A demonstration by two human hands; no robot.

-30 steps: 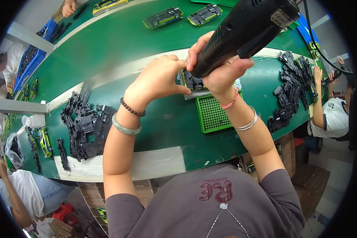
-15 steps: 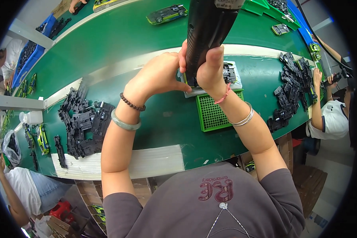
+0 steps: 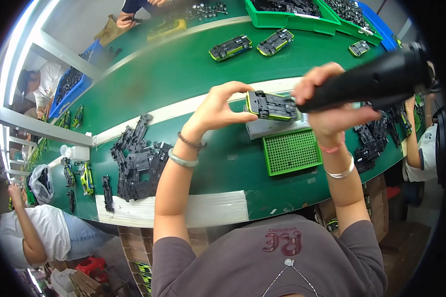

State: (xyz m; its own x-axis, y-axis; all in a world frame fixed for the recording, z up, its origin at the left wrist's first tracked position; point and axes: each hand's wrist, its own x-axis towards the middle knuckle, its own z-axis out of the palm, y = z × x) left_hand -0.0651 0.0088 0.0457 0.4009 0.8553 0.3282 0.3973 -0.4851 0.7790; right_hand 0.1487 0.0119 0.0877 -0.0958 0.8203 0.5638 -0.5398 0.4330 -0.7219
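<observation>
Between the thumb and fingers of my left hand [image 3: 218,109] is the end of a toy car [image 3: 272,106], wheels up, its black chassis showing above a yellow-green body. It lies at a pale grey block [image 3: 262,130]. My right hand [image 3: 327,106], blurred, is wrapped around a thick black power screwdriver [image 3: 371,84] tilted over to the right. The tool's narrow end is close to the car's right end; whether they touch I cannot tell. Just nearer to me sits a green tray [image 3: 293,153] with rows of small holes.
Black chassis parts lie piled at left [image 3: 141,161] and right [image 3: 374,136]. Two upturned toy cars [image 3: 231,47] rest on the green surface beyond the white strip. Green bins [image 3: 292,20] of parts stand at the far right. Other people work around the table.
The screwdriver has swung from nearly upright over the car to leaning right, uncovering the car. My left hand now grips the car's end. The whole view has shifted.
</observation>
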